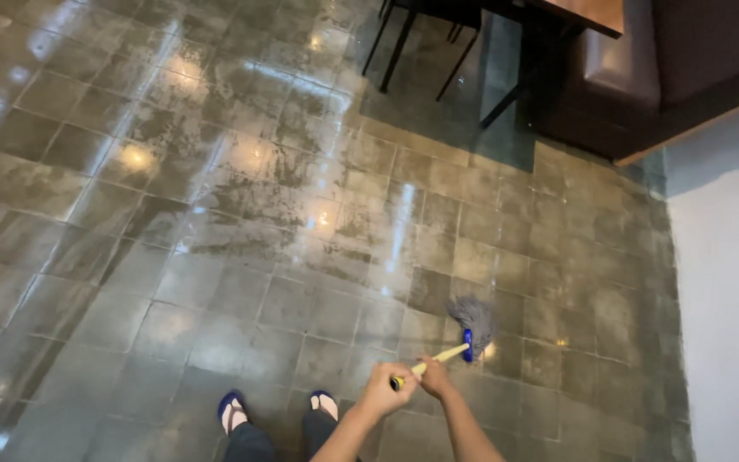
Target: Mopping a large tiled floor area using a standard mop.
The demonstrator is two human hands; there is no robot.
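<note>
A mop with a pale yellow handle [440,357], a blue collar and a grey string head [474,316] rests on the grey tiled floor [215,257]. Both hands grip the handle low in the view. My left hand [384,390] is closed around the near end of the handle. My right hand [434,377] holds it just ahead, closer to the mop head. The mop head lies on the tiles to the right of my feet [277,409], which wear blue sandals.
Much of the floor is wet and shiny, with light reflections. Black chair legs [399,47] and a table leg stand at the top. A dark brown bench seat [643,77] fills the top right corner. A white wall [729,299] runs down the right side.
</note>
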